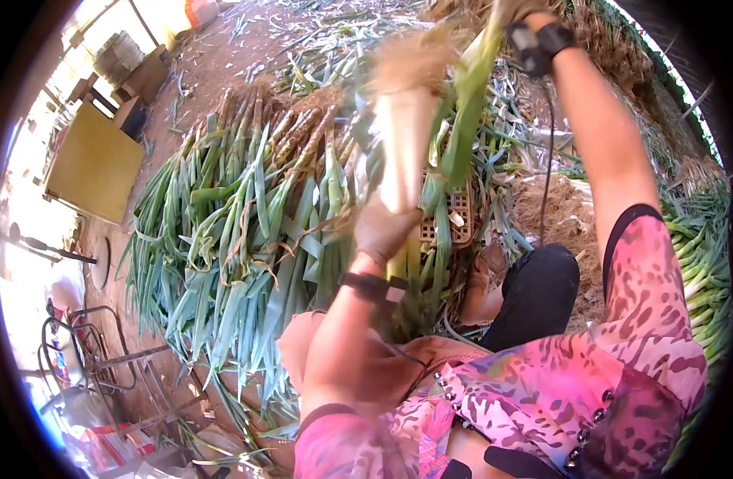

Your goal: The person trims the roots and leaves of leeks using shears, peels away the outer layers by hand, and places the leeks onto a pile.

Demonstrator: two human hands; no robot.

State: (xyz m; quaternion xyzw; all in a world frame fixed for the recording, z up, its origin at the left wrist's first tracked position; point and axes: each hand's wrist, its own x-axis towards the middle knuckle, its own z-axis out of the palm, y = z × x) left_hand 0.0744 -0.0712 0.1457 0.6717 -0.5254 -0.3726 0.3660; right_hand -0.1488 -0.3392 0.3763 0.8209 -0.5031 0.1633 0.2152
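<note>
My left hand (386, 227), in a glove, is closed around a bunch of leeks (405, 148) held with the roots up. Their white stalks and brown roots are smeared by motion. At the top edge, my gloved right hand (524, 9) is closed on the end of a long green leek leaf (472, 104), which hangs down beside the white stalks. A big heap of unpeeled leeks (247, 207) lies to the left of my left hand, roots away from me. Behind the held bunch, a brown plastic crate (454, 219) shows in part.
Stripped leaves (326, 56) litter the ground ahead. Loose roots (534, 215) are piled near my bent knee (542, 283). More leeks (698, 271) are stacked along the right. A yellow board (95, 164) and a metal-framed chair (87, 343) stand at left. A cord (547, 168) hangs from my right wrist.
</note>
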